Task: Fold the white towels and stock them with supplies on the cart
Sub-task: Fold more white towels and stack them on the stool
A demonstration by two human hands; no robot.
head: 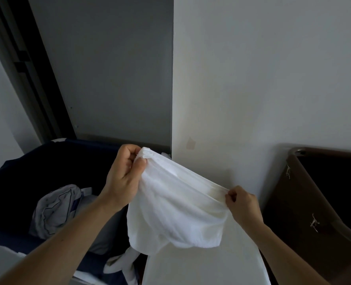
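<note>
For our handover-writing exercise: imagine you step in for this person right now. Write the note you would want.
Left hand grips one top corner of the white towel; right hand pinches the other. The towel hangs between them above a white surface. Crumpled linen lies in the dark blue bag on the left; a brown bin stands on the right. Done: no folded towel in view. Left: fold this one, then stock it.

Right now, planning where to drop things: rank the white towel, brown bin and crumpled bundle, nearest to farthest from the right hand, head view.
1. white towel, pinched in the right hand.
2. brown bin, just to its right.
3. crumpled bundle, far left in the navy hamper.
</note>
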